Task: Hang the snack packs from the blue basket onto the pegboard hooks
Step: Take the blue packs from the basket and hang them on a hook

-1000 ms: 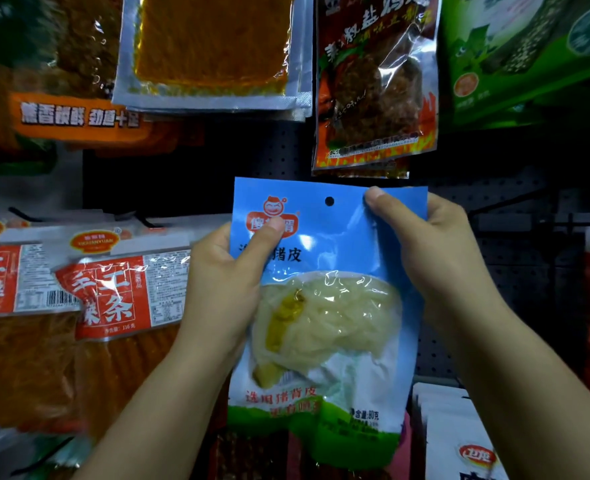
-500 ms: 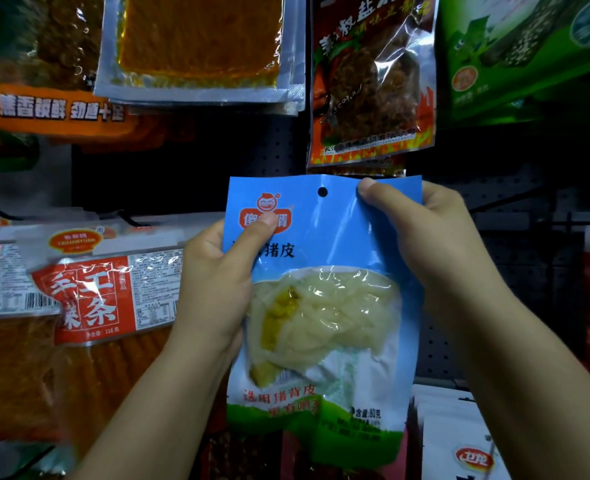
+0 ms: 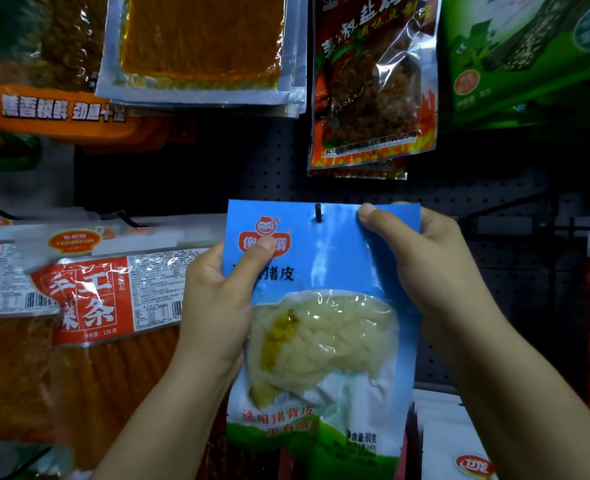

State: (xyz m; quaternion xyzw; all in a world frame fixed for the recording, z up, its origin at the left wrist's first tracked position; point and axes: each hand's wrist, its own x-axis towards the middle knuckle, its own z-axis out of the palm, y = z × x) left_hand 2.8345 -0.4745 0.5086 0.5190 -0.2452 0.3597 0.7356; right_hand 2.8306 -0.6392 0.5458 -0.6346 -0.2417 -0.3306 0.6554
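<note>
A blue snack pack (image 3: pixel 324 258) with a clear window of pale strips is held upright against the dark pegboard (image 3: pixel 189 174). A black hook tip (image 3: pixel 318 213) pokes through the hole near the pack's top edge. My left hand (image 3: pixel 217 299) grips the pack's left side, thumb on the red logo. My right hand (image 3: pixel 425 268) pinches the top right corner, thumb in front. The blue basket is out of view.
Orange and red packs (image 3: pixel 89 299) hang to the left, a silver-edged orange pack (image 3: pixel 200 46) and a red pack (image 3: pixel 373 81) above, green bags (image 3: pixel 528 57) at the top right. White packs (image 3: pixel 459 445) sit below right. A bare hook (image 3: pixel 573 228) sticks out at the right.
The pack has been pushed toward the pegboard, and the hook tip now shows through the hole that was empty in the earlier frames. Both hands keep their hold.
</note>
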